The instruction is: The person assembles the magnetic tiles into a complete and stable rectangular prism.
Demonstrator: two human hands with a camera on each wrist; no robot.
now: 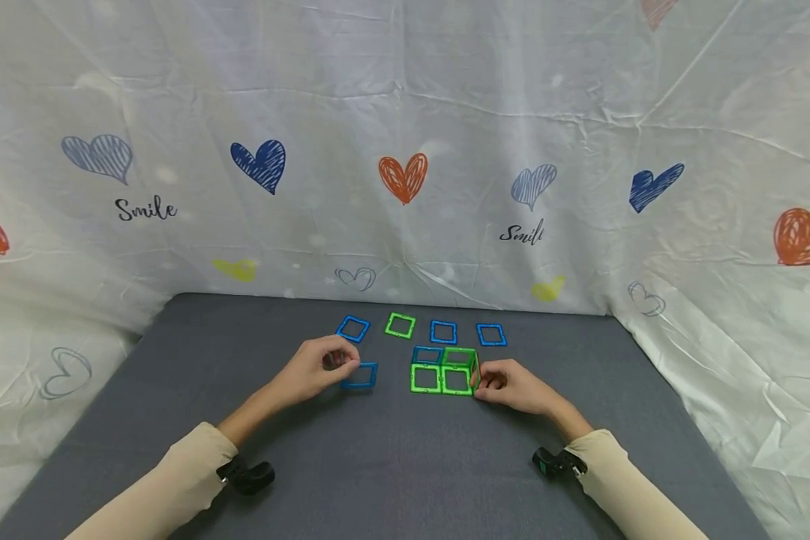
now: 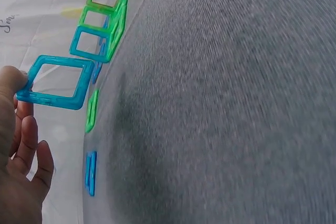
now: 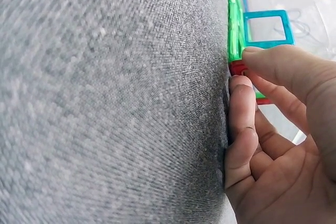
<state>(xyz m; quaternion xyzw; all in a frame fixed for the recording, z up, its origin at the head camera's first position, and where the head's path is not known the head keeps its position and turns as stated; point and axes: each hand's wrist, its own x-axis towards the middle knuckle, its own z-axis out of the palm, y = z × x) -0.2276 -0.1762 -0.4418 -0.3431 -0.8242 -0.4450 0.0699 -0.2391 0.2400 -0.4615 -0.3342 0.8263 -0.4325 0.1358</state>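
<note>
My left hand (image 1: 316, 367) pinches a blue square magnetic tile (image 2: 83, 84) by one edge between thumb and fingers. That tile is tilted up, left of a block of joined magnetic tiles (image 1: 442, 379). The block has two green squares in front, with a blue and a green one on top. At its right end, my right hand (image 1: 513, 386) grips the side with thumb and forefinger. A red tile edge (image 3: 239, 67) shows by those fingertips in the right wrist view; the fingers hide part of it.
Behind the block, loose square tiles lie in a row: a blue one (image 1: 340, 324), a green one (image 1: 388, 324) and two more blue ones, including the rightmost tile (image 1: 493, 343). A grey tabletop (image 1: 405, 465) runs back to a white curtain (image 1: 405, 247) printed with hearts.
</note>
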